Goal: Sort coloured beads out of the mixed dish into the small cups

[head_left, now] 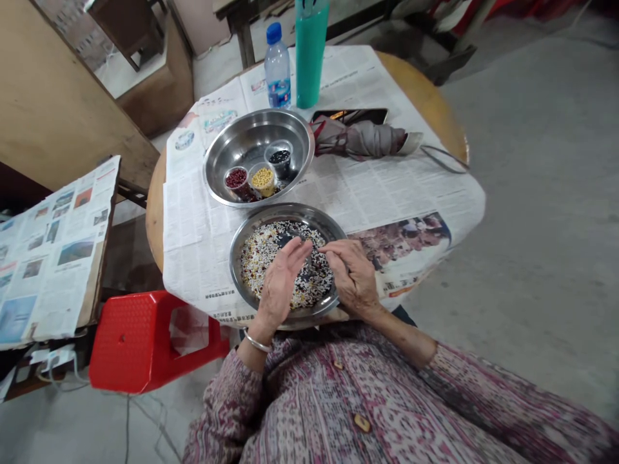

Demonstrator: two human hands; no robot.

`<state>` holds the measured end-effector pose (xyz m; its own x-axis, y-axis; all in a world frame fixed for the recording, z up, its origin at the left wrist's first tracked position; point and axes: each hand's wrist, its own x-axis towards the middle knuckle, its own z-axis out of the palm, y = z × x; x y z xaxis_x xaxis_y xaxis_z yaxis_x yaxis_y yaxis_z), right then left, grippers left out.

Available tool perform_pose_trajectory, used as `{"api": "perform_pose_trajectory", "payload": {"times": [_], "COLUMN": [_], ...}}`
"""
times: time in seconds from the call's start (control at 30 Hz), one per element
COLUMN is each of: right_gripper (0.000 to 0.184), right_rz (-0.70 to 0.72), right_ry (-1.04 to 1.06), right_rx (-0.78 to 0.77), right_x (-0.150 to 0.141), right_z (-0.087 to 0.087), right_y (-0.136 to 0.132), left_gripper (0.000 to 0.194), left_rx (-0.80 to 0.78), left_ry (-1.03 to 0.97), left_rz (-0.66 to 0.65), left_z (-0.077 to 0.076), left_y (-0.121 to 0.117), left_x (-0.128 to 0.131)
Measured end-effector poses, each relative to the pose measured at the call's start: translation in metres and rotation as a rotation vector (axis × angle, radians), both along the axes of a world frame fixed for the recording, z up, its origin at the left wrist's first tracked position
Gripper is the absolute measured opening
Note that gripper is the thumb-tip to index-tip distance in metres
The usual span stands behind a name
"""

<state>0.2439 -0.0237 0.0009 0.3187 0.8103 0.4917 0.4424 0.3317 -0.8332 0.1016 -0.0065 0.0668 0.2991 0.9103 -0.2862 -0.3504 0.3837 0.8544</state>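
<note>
A shallow steel plate [236, 277] near the table's front edge holds mixed white, black, yellow and dark red grains and beans. Over its left part is my left hand [282, 277], fingers stretched out together and palm turned to the right. My right hand [354, 274] hovers at the plate's right rim, its index finger pointing at the left fingertips and the other fingers curled in. Whether a small bean is in its fingers cannot be made out. Beyond sits a deeper steel basin [213, 151] with cups of red beans [236, 178], yellow beans [262, 178] and black beans [280, 157].
Newspaper [333, 193] covers the round table. A water bottle [278, 71], a green bottle [310, 58], a phone [372, 116] and a folded umbrella [362, 138] stand or lie at the back. A red stool [130, 341] is on the left.
</note>
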Motion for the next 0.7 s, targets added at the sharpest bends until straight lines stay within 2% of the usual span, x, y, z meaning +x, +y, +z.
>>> {"api": "perform_pose_trajectory", "payload": {"times": [0.27,0.4,0.53,0.63,0.7], "right_gripper": [0.009,0.011,0.013,0.013,0.013], "right_rz": [0.005,0.003,0.009,0.002,-0.002], "right_ry": [-0.035,-0.049,-0.044,-0.049,-0.054], "right_rx": [0.038,0.035,0.044,0.042,0.040], "right_x": [0.001,0.001,0.001,0.001,0.001], "right_z": [-0.002,-0.003,-0.003,-0.002,-0.002], "right_y": [0.001,0.001,0.001,0.001,0.001], "left_gripper": [0.052,0.043,0.021,0.009,0.011], "left_rx": [-0.064,-0.011,0.224,0.510,0.700], "left_ry": [-0.088,-0.047,0.297,0.651,0.836], "left_rz": [0.000,0.022,-0.013,-0.081,-0.075], "left_z": [-0.004,-0.005,-0.008,-0.015,-0.022], "left_y": [0.002,0.001,-0.001,-0.002,-0.002], "left_x": [0.001,0.001,-0.003,-0.009,-0.012]}}
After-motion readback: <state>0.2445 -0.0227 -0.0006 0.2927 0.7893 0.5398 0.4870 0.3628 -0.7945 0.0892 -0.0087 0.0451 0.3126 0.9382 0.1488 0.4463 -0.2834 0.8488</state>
